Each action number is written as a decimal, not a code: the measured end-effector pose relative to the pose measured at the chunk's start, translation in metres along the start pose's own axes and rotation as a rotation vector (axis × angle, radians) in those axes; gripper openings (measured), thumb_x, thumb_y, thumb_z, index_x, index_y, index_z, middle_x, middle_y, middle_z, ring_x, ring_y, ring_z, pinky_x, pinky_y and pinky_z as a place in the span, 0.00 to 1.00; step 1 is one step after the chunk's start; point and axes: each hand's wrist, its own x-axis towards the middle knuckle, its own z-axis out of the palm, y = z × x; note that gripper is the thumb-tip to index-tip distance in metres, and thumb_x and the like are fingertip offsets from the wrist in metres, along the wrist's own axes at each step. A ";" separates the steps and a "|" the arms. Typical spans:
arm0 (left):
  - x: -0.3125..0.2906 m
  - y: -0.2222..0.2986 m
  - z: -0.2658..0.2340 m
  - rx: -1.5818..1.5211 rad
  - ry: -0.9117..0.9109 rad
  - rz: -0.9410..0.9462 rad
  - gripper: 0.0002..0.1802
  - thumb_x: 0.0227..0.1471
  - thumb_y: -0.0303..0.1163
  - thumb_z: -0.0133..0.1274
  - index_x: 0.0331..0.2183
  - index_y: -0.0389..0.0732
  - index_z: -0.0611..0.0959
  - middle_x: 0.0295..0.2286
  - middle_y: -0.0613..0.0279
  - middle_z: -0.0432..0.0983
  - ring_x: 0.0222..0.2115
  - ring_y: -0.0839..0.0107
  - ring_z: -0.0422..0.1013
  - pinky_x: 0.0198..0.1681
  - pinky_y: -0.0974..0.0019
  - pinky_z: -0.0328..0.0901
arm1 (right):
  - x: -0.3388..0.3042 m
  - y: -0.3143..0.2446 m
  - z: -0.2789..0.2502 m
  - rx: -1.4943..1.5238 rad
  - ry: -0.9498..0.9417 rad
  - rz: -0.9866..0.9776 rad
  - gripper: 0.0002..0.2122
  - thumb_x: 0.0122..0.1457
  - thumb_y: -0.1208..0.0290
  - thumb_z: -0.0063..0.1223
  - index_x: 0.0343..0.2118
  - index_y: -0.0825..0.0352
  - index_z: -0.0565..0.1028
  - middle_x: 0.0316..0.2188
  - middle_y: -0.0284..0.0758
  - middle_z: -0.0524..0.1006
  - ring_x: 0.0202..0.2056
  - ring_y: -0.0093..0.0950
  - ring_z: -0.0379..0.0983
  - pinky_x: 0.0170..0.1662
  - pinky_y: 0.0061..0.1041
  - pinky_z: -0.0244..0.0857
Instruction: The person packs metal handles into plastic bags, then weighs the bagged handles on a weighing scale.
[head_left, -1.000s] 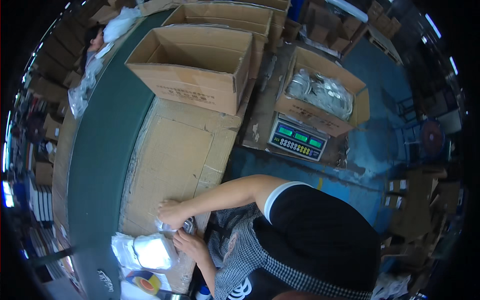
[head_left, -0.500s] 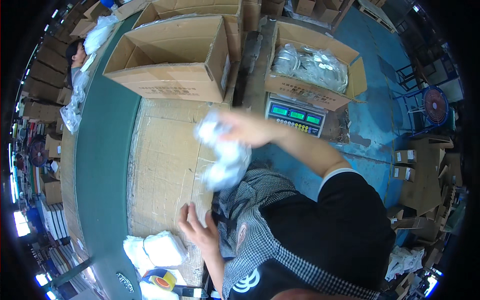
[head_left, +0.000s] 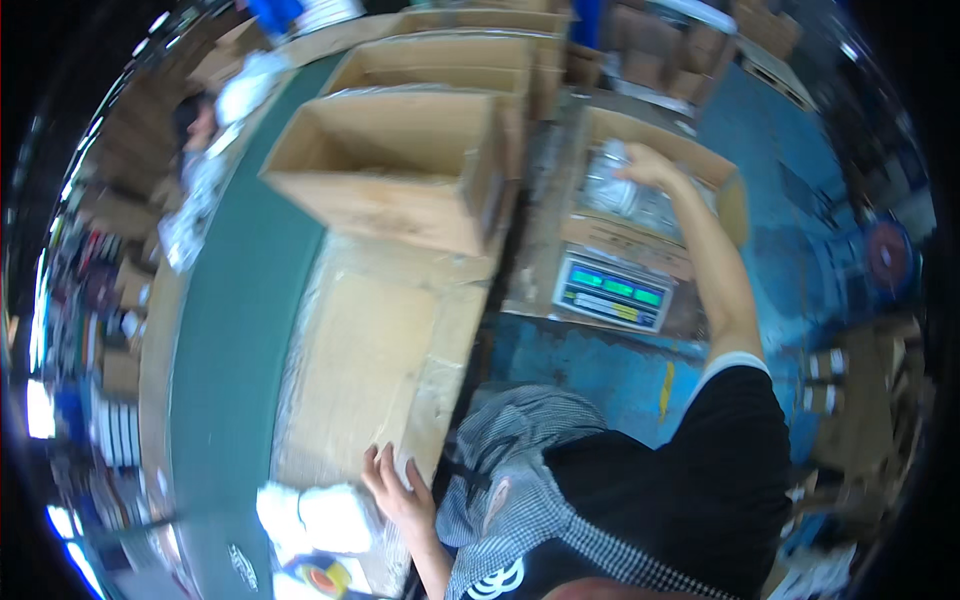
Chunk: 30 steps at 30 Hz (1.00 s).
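My right hand [head_left: 648, 168] reaches into the far-right carton [head_left: 735, 205], its fingers closed on a clear plastic bag [head_left: 610, 182]. What the bag contains is too blurred to make out. More clear bags [head_left: 655, 212] lie in that carton under and beside my hand. My left hand [head_left: 402, 495] holds nothing; its fingers are spread just over the near edge of the cardboard-covered table [head_left: 365, 350]. Close to its left is a stack of white plastic bags [head_left: 325, 518].
A digital scale [head_left: 612, 290] with green displays stands before the right carton. Open cartons [head_left: 380, 205] line the table's far end. A green conveyor belt [head_left: 225, 380] runs along the left, with a person [head_left: 198, 130] beyond it. A tape roll [head_left: 325, 576] lies near the white stack.
My right hand has carried the plastic bag from above the table, away and right, into the carton behind the scale. The view has shifted; my left hand stays near the table edge.
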 end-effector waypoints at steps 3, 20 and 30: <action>-0.001 -0.004 -0.017 0.071 0.024 -0.060 0.22 0.49 0.23 0.55 0.48 0.37 0.74 0.48 0.42 0.66 0.48 0.45 0.66 0.49 0.53 0.64 | -0.016 -0.071 -0.011 -0.542 0.307 -0.021 0.18 0.47 0.69 0.62 0.37 0.77 0.74 0.42 0.56 0.73 0.46 0.47 0.71 0.47 0.42 0.65; -0.082 -0.068 -0.061 0.417 0.165 -0.505 0.32 0.40 0.27 0.62 0.50 0.37 0.73 0.51 0.41 0.64 0.52 0.44 0.62 0.54 0.51 0.58 | -0.016 -0.362 0.063 -0.171 -0.076 -0.872 0.14 0.56 0.65 0.52 0.37 0.74 0.75 0.33 0.51 0.77 0.36 0.46 0.76 0.39 0.38 0.67; -0.017 -0.034 -0.039 0.014 0.199 -0.397 0.39 0.44 0.32 0.62 0.57 0.36 0.64 0.55 0.41 0.59 0.56 0.44 0.57 0.59 0.50 0.54 | -0.044 -0.388 0.039 -0.478 -0.292 -1.521 0.35 0.46 0.67 0.63 0.60 0.65 0.62 0.52 0.42 0.72 0.52 0.39 0.70 0.57 0.35 0.62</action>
